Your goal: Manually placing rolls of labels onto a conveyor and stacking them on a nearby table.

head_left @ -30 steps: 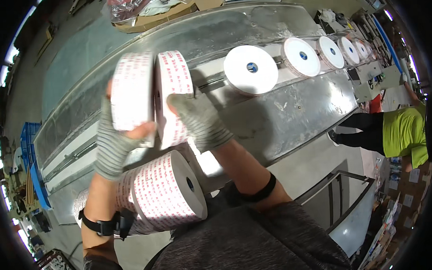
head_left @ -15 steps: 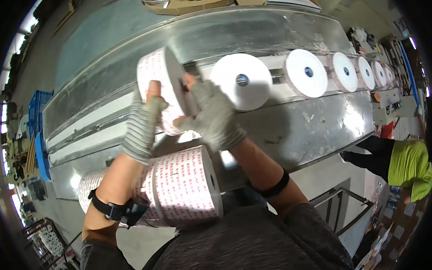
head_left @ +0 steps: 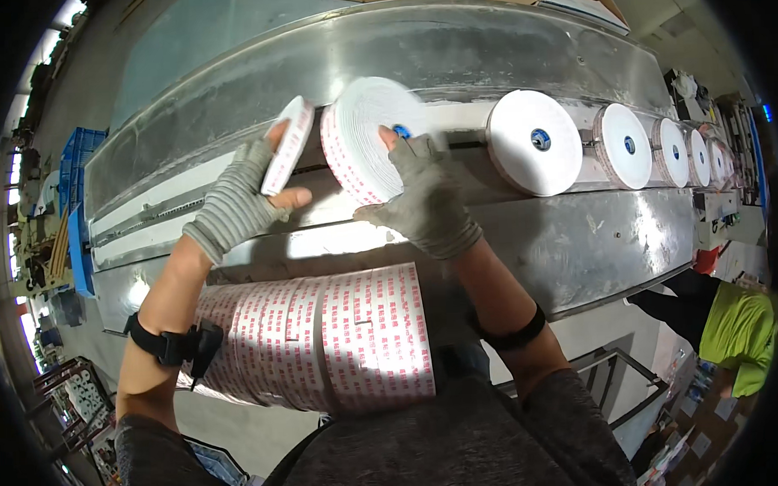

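Note:
My left hand (head_left: 242,192), in a grey knit fingerless glove, grips a narrow white tape roll (head_left: 290,148) with red print, seen nearly edge-on and tilted. Beside it stands a wider white tape roll (head_left: 351,150), its wound face and blue core turned toward the right. My right hand (head_left: 426,199), gloved the same way, is closed on this roll from the right, its fingers at the core and its thumb near the lower rim. A gap separates the two rolls. In front of me lies a long row of red-printed tape rolls (head_left: 367,338), pressed side by side.
Along the metal machine bed (head_left: 595,244) several white rolls (head_left: 535,144) stand in a line to the right. A slotted rail (head_left: 161,218) runs left. Cardboard boxes (head_left: 560,1) sit at the back. A person in a green shirt (head_left: 739,334) is at the far right.
The tape held between both hands is now two separate pieces, the narrow one in my left hand and the wider in my right. The view has shifted, and the rolls on the right appear farther right.

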Motion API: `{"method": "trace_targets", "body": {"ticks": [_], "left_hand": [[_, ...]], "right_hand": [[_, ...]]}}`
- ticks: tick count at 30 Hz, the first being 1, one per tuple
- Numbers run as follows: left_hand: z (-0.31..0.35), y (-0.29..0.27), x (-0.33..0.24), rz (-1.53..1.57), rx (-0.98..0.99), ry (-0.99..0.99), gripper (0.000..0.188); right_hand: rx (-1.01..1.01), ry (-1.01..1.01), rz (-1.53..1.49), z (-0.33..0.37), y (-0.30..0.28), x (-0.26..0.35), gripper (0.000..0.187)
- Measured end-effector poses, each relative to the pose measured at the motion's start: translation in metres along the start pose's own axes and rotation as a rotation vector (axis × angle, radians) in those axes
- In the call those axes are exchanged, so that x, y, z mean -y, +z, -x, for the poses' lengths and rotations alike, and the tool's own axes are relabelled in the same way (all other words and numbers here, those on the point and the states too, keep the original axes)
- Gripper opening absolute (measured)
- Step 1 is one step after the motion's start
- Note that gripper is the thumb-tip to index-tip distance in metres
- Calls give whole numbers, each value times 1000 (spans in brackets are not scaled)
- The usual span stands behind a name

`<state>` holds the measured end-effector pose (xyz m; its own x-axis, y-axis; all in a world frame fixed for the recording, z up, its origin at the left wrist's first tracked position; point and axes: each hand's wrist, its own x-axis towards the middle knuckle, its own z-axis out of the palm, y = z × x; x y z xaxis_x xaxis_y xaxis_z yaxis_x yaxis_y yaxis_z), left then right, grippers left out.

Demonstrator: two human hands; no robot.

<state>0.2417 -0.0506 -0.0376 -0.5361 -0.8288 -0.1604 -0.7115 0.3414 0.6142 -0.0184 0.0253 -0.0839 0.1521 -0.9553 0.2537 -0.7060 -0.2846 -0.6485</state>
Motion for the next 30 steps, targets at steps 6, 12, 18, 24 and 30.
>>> {"method": "trace_targets", "body": {"ticks": [6,12,18,24,30], "left_hand": [[-3,8,-17,-303,229,-97,107],[12,2,-128,1085,132,23,89],[78,18,-113,315,272,351,85],[121,60,-115,-308,135,321,97],[120,68,-106,-379,87,324,101]], "right_hand": [[163,195,400,16,25,-29,92],[-225,-241,-223,13,-28,71,91],[-229,572,-817,121,-91,85,71],[-28,204,-356,187,-13,102,97],[52,409,-729,177,-16,100,100]]}}
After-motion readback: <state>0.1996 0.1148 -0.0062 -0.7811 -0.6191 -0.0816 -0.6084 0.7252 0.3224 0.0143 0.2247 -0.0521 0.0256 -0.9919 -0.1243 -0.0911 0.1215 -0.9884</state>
